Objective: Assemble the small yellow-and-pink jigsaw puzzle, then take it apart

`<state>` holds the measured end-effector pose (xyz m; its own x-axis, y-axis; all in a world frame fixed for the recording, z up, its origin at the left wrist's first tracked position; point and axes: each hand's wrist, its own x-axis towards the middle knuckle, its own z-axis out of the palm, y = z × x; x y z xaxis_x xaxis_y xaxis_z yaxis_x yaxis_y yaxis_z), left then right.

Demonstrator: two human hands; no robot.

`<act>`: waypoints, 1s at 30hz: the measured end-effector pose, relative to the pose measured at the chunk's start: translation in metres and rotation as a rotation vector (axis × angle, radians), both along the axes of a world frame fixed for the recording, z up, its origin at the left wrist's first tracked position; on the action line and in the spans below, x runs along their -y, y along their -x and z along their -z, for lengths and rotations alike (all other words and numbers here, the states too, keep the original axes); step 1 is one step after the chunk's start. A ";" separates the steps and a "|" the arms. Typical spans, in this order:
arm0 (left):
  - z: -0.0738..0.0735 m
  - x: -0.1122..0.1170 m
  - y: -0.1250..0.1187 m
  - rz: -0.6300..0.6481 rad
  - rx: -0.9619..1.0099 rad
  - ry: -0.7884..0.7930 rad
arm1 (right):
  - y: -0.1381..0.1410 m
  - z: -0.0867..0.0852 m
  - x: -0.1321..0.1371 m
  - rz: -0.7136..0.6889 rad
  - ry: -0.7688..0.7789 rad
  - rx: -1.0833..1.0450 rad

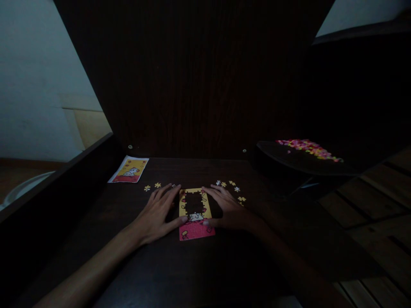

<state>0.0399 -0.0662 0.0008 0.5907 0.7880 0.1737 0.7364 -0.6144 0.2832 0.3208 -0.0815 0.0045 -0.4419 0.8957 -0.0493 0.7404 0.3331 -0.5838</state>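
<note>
The unfinished puzzle (196,230) lies midway across the dark surface (144,273), a gap in its yellow part. The left hand (160,214) and right hand (226,209) flank it, fingers spread apart from thumbs, clamped on nothing; in this dimness both thumbs seem to touch it. Loose pieces (224,184) lie toward the back edge, a picture sheet (131,169) near the back left corner.

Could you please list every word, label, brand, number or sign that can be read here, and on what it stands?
None can be read.
The picture sheet and the partly assembled puzzle show drawings; any lettering on them or the loose pieces would be too small to make out.
</note>
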 end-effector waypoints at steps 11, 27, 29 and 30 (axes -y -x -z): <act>0.000 -0.054 0.061 -0.273 -0.058 -0.178 | 0.003 0.001 -0.003 0.047 -0.152 -0.012; 0.001 -0.062 0.076 -0.261 -0.028 -0.112 | 0.005 0.001 -0.003 0.029 -0.329 -0.048; 0.000 -0.062 0.076 -0.258 0.019 -0.075 | 0.005 0.001 -0.003 0.027 -0.328 -0.050; -0.001 -0.062 0.075 -0.261 0.053 -0.051 | 0.005 0.000 -0.003 0.026 -0.328 -0.053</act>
<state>-0.0348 -0.0044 0.0017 0.3582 0.9016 0.2425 0.8567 -0.4207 0.2985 0.3154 -0.0789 0.0041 -0.4131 0.8710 0.2660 0.7224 0.4912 -0.4867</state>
